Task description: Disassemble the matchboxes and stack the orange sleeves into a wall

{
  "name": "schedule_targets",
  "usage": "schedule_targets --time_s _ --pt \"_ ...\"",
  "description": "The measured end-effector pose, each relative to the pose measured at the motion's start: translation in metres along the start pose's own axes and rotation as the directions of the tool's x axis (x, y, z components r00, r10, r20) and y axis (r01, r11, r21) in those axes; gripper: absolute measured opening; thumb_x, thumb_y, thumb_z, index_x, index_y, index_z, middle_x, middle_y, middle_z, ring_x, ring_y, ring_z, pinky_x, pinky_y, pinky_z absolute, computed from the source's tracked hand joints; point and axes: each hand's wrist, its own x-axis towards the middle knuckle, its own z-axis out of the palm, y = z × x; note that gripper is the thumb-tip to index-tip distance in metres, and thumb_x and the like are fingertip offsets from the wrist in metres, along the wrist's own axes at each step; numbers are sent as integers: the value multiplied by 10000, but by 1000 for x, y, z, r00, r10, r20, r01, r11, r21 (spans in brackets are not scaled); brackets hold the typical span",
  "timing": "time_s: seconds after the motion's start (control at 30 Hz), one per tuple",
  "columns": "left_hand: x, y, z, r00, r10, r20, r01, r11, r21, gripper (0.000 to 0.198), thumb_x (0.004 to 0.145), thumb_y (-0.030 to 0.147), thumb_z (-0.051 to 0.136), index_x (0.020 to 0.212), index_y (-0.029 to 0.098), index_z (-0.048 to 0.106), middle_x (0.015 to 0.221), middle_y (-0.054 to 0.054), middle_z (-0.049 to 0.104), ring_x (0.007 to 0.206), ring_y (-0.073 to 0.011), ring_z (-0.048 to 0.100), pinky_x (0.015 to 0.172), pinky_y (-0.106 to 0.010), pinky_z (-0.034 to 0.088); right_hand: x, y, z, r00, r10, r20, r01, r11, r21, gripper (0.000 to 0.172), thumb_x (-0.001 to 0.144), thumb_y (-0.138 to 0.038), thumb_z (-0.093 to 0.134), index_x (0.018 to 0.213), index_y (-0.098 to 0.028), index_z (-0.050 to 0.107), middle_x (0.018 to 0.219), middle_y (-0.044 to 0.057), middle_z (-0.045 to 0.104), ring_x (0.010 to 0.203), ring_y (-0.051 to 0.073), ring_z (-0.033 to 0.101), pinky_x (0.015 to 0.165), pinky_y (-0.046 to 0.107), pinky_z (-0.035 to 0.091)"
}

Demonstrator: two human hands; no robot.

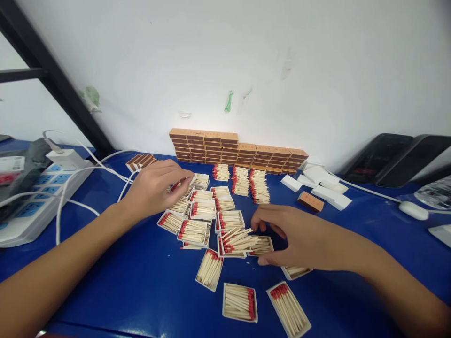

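Note:
My left hand reaches over the upper left of a cluster of matchbox trays filled with red-tipped matches. Its thumb and index finger are closed at the edge of one tray, which the hand partly hides. My right hand is over the right side of the cluster, thumb and fingers apart around a filled tray. Beside those fingertips, loose matches are heaped above another tray. Nearer to me lie separate filled trays, one with its match heads to the right and one slanted.
Against the wall stands a long stack of closed matchboxes. Three piles of loose matches lie before it. At right are white empty trays, a single matchbox and dark phone-like slabs. A power strip with white cables sits left.

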Motion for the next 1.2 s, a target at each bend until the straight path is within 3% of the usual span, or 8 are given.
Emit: schedule_targets --time_s 0.1,0.2,0.27,0.5,0.77,1.07,1.2 --pt "0 0 0 1000 -8 7 8 1000 1 102 954 162 672 1016 186 749 840 -46 780 762 -196 724 697 -329 578 3 -1 1 1000 18 10 -18 1000 -26 238 857 -460 758 989 -271 698 955 36 708 818 220 635 656 327 455" --pt "0 1 0 1000 -4 3 4 1000 -1 105 949 159 678 1020 189 750 853 -46 784 773 -197 727 697 -328 576 6 9 -3 996 45 -77 -51 996 -78 180 890 -406 711 996 -262 684 951 35 710 816 217 639 685 335 456" --pt "0 0 0 1000 8 -2 -8 1000 3 106 944 152 682 1023 179 747 851 -48 783 771 -198 726 691 -329 574 7 18 -7 989 69 -132 -82 992 -92 221 882 -406 722 1032 -252 668 979 41 714 810 216 644 694 341 463" --pt "0 0 -1 1000 -8 10 8 1000 5 116 959 173 659 1015 189 760 839 -43 782 759 -189 722 697 -324 580 11 32 -7 981 111 -158 -118 992 -36 313 850 -467 769 1058 -252 679 975 36 723 807 215 670 684 331 475" --pt "0 1 -1 999 -25 28 25 1000 3 124 971 193 644 1000 192 764 842 -48 784 777 -193 728 715 -331 588 11 37 -6 977 39 -208 -62 992 -106 284 921 -490 666 1089 -268 725 952 47 734 785 215 669 643 334 486" --pt "0 1 -1 999 -30 43 30 1000 -4 133 978 198 628 999 184 759 850 -54 791 770 -190 730 712 -337 589 12 39 -2 957 -24 -288 -8 994 -110 253 924 -367 628 1125 -258 735 1025 62 760 767 204 673 668 348 537" --pt "-1 1 -1 998 -34 50 34 999 -7 131 974 206 636 1007 190 762 858 -57 790 771 -193 728 719 -339 588 14 39 -3 944 -20 -329 -26 991 -133 282 952 -459 628 1114 -254 736 948 60 751 728 204 653 643 339 501"
